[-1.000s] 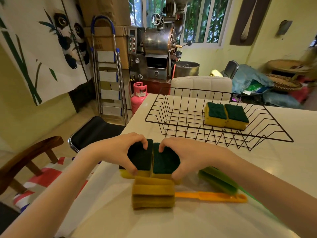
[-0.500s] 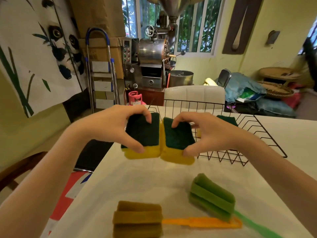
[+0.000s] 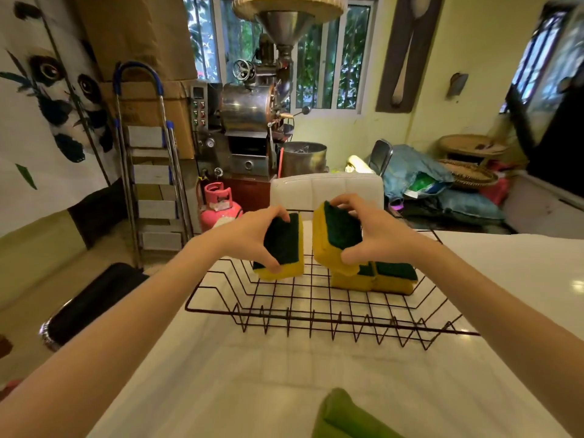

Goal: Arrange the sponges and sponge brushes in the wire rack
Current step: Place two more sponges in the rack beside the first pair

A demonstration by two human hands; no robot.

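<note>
A black wire rack (image 3: 316,320) stands on the white table. My left hand (image 3: 249,235) grips a yellow sponge with a dark green scouring face (image 3: 284,248) over the rack's left half. My right hand (image 3: 373,232) grips a second yellow-and-green sponge (image 3: 335,235), tilted, just above two matching sponges (image 3: 388,276) that lie side by side in the rack's right half. The two held sponges are a small gap apart. The green sponge brush head (image 3: 341,415) shows at the bottom edge; the orange-handled brush is out of view.
A white padded chair back (image 3: 325,188) stands behind the rack's far side. A black stool (image 3: 94,301) is left of the table. Beyond are a pink gas cylinder (image 3: 218,203), a step ladder (image 3: 148,165) and a metal roasting machine (image 3: 249,121). Bare white table (image 3: 252,374) lies between rack and me.
Both hands lifted the two sponges off the table and carried them forward over the rack. The sponges, pressed together before, have drawn apart. The view tilted up, so the brushes slid toward the bottom edge.
</note>
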